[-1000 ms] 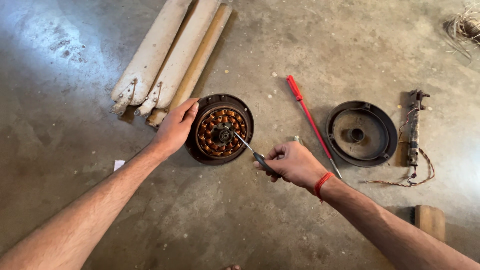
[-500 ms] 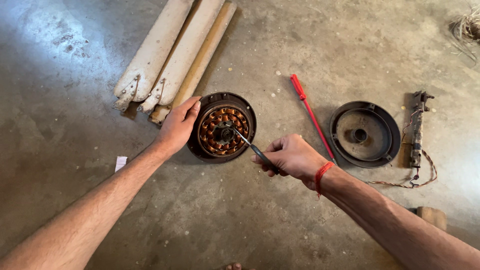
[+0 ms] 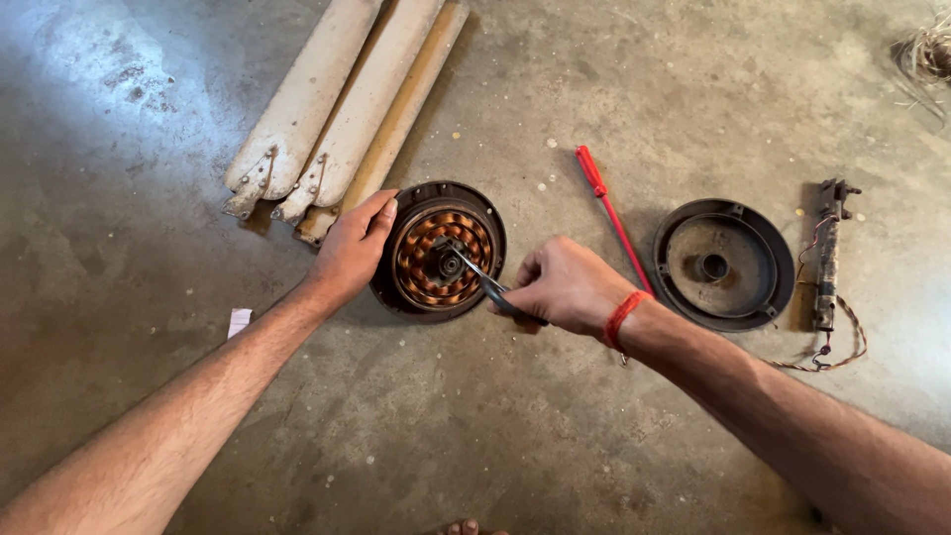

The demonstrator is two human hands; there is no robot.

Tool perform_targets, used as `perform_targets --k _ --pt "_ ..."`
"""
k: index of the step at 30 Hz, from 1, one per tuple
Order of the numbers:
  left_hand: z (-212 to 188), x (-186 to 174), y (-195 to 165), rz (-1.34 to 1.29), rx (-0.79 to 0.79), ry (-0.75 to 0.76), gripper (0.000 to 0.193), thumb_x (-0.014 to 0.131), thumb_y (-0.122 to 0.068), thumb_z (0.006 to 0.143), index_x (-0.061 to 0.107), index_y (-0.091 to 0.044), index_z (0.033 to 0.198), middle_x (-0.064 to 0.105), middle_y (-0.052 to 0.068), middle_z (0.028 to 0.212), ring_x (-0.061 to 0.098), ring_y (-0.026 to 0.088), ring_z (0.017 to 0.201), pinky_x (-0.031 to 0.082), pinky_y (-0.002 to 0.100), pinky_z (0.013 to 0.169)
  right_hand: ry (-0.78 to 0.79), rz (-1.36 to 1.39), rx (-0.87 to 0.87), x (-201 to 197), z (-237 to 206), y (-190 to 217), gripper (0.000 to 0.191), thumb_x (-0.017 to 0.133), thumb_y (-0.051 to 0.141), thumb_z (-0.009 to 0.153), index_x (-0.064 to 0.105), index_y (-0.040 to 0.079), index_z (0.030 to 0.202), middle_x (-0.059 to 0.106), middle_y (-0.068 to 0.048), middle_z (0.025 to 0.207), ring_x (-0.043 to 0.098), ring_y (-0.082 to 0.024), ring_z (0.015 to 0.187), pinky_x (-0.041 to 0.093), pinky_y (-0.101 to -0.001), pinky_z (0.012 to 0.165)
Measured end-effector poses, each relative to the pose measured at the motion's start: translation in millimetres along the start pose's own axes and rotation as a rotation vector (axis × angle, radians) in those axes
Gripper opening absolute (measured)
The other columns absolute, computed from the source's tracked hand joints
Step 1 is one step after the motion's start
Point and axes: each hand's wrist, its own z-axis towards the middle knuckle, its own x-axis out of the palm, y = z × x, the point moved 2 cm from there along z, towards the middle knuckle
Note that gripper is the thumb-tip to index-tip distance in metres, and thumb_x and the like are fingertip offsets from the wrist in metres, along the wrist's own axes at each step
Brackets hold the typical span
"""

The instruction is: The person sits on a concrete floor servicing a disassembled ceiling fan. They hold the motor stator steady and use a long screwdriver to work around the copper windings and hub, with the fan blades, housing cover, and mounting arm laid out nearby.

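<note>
1. Down on the concrete floor (image 3: 555, 436) sits a round fan motor (image 3: 439, 250), its dark housing open at the top with a ring of copper coils showing inside.
2. The left hand (image 3: 352, 250) grips the motor's left rim, with the fingers curled over the edge and the thumb on top.
3. The right hand (image 3: 567, 287) is closed around the dark handles of a pair of pliers (image 3: 485, 280); the metal tips reach the shaft at the motor's centre, though whether they pinch anything there cannot be told.
4. A red thread band (image 3: 622, 317) circles the right wrist.
5. Just behind the motor, three cream fan blades (image 3: 342, 109) lie side by side, their metal brackets near the left hand.
6. A red screwdriver (image 3: 612, 216) lies between the right hand and a dark round cover (image 3: 723, 264).
7. Right of the cover lies a metal rod with thin wires (image 3: 828, 260).
</note>
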Motion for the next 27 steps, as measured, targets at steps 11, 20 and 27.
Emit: perform_targets --k 11,20,27 --pt "-9.0 -0.2 -0.9 -0.050 -0.026 -0.035 0.037 0.045 -0.031 0.110 0.061 -0.007 0.132 0.073 0.014 0.108 0.070 0.023 0.099 0.052 0.034 0.089 -0.014 -0.378 -0.105 3.5 0.4 35.3 0.031 0.083 0.029 0.073 0.076 -0.002 0.070 0.073 -0.016 0.063 0.075 -0.026 0.061 0.059 -0.0418 0.062" --pt "-19.0 -27.4 -10.6 -0.195 -0.106 -0.044 0.034 0.042 -0.033 0.111 0.060 -0.006 0.119 0.070 0.014 0.096 0.064 0.020 0.089 0.051 0.034 0.085 -0.147 -0.687 -0.194 10.5 -27.5 85.7 0.031 0.084 0.030 0.076 0.077 0.000 0.080 0.072 -0.025 0.077 0.072 -0.040 0.074 0.059 -0.0493 0.073" --pt "-20.4 -7.2 -4.9 -0.148 -0.050 -0.153 0.035 0.045 -0.035 0.110 0.061 -0.007 0.122 0.070 0.016 0.103 0.067 0.024 0.094 0.052 0.036 0.085 -0.006 -0.292 0.010 -8.0 -40.1 40.0 0.035 0.080 0.040 0.078 0.081 0.005 0.072 0.075 -0.010 0.060 0.074 -0.018 0.057 0.055 -0.0357 0.056"
